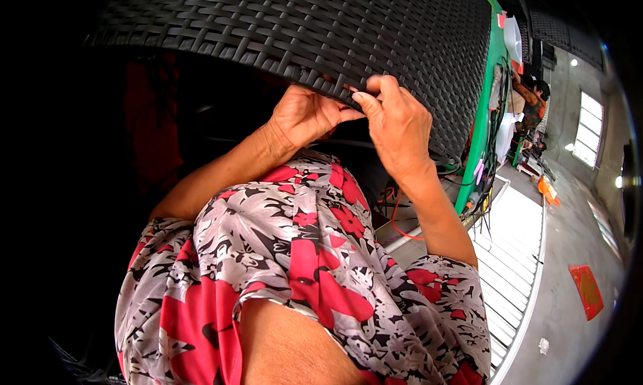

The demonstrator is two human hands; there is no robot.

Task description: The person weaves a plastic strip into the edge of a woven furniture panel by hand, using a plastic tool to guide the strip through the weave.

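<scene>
A large black woven wicker panel (288, 23) spans the top of the view, its near edge curving just above my hands. My left hand (299, 116) is closed at this edge, palm turned up, with its fingertips tucked against the underside. Beside it my right hand (402, 130) pinches the edge between thumb and bent index finger. A flat black strip at the rim lies in that pinch. The fingertips of both hands nearly meet, and small gaps in the weave show there. What lies behind the rim is hidden in shadow.
Along the right runs a green edge (479, 127) with black cables (494, 127) beside it. An orange cord (402, 229) hangs below my right forearm. A white slatted panel (512, 264) lies at the right. Farther off are a co-worker (534, 104) and a red sheet (586, 291) on the floor.
</scene>
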